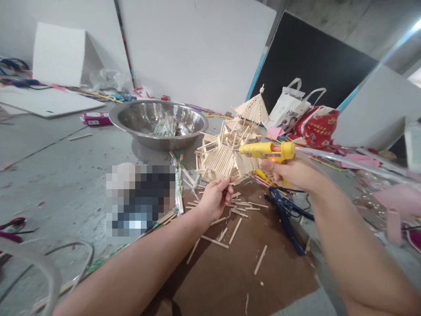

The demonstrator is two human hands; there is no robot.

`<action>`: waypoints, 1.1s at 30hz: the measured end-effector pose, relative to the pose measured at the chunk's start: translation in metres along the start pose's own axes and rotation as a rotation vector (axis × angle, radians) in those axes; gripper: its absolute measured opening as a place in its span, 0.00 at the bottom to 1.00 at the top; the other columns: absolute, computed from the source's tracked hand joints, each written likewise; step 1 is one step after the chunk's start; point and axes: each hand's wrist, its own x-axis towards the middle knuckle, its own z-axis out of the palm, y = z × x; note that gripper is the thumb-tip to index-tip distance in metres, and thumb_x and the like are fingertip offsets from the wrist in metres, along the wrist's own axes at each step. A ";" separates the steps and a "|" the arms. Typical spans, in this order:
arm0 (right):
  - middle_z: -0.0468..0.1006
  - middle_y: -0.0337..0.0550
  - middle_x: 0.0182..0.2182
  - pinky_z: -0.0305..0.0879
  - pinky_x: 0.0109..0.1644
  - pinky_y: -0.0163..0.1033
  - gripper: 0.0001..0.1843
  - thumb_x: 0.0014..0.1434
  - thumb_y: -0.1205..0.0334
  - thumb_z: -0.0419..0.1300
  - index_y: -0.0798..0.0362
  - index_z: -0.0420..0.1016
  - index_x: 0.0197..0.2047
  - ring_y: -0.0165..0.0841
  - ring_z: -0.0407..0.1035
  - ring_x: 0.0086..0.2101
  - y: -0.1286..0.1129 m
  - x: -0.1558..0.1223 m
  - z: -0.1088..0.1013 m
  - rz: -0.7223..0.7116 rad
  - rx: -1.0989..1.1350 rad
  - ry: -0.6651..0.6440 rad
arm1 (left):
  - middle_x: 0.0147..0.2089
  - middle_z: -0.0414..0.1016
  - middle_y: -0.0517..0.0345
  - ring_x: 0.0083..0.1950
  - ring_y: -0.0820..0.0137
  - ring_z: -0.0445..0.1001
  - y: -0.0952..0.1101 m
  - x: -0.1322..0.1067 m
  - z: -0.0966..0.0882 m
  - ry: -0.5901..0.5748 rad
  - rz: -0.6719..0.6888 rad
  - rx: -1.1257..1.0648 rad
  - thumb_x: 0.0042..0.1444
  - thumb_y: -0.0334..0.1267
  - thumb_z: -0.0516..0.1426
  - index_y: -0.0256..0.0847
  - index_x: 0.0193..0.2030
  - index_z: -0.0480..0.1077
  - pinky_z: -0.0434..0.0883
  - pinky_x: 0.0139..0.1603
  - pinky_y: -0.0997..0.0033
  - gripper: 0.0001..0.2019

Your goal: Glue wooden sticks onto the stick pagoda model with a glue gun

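A small pagoda-like model (219, 160) built of wooden sticks stands at the back edge of a brown board, topped by a pointed roof. My right hand (283, 171) grips a yellow hot glue gun (263, 150), its nozzle pointing left at the model's lower roof. A clear glue stick (345, 162) runs out from the gun's rear. Just in front of the model, my left hand (219, 195) is closed with thumb and fingertips pinched together. Whatever the pinch holds, if anything, is too small to make out. Loose cut sticks (235, 230) lie scattered on the brown board (279, 281) below.
A steel basin (158, 142) with wrapped chopsticks sits behind left. Blue-handled pliers (287, 224) lie right of the board. A white bag (287, 105) and a red bag (317, 125) stand behind right. Wrapped chopsticks (179, 184) lie beside a blurred-out patch at left.
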 end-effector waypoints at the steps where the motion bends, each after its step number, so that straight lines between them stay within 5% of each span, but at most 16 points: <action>1: 0.66 0.34 0.10 0.53 0.19 0.35 0.04 0.39 0.60 0.65 0.49 0.75 0.22 0.28 0.60 0.15 -0.007 0.003 -0.001 -0.003 -0.115 -0.038 | 0.16 0.62 0.66 0.13 0.83 0.54 0.000 0.000 0.000 0.001 -0.002 -0.005 0.44 0.41 0.57 0.35 0.30 0.67 0.51 0.12 0.82 0.10; 5: 0.63 0.31 0.09 0.49 0.17 0.34 0.07 0.40 0.54 0.63 0.47 0.75 0.23 0.26 0.56 0.13 -0.029 0.014 0.000 -0.067 -0.387 -0.117 | 0.15 0.62 0.67 0.12 0.83 0.54 0.000 0.001 0.001 -0.001 -0.002 -0.030 0.44 0.40 0.57 0.35 0.29 0.67 0.50 0.12 0.82 0.09; 11: 0.62 0.32 0.08 0.49 0.17 0.33 0.11 0.38 0.51 0.63 0.48 0.71 0.15 0.25 0.57 0.14 -0.033 0.027 -0.001 -0.212 -0.516 -0.193 | 0.15 0.63 0.66 0.12 0.84 0.55 0.000 -0.001 0.002 -0.009 -0.032 -0.046 0.44 0.39 0.57 0.35 0.28 0.66 0.49 0.12 0.83 0.08; 21: 0.67 0.34 0.13 0.53 0.21 0.35 0.11 0.37 0.49 0.63 0.48 0.74 0.19 0.30 0.63 0.20 -0.053 0.032 0.006 -0.046 -0.639 -0.260 | 0.15 0.63 0.67 0.11 0.83 0.55 -0.009 -0.004 0.005 -0.047 0.011 -0.063 0.43 0.43 0.58 0.36 0.28 0.65 0.48 0.10 0.83 0.11; 33: 0.74 0.38 0.28 0.59 0.31 0.37 0.17 0.42 0.44 0.57 0.46 0.73 0.30 0.34 0.67 0.30 -0.058 0.034 0.006 -0.069 -0.793 -0.369 | 0.15 0.64 0.67 0.11 0.83 0.55 -0.012 -0.005 0.006 -0.046 0.047 -0.081 0.43 0.43 0.58 0.37 0.29 0.65 0.51 0.10 0.83 0.12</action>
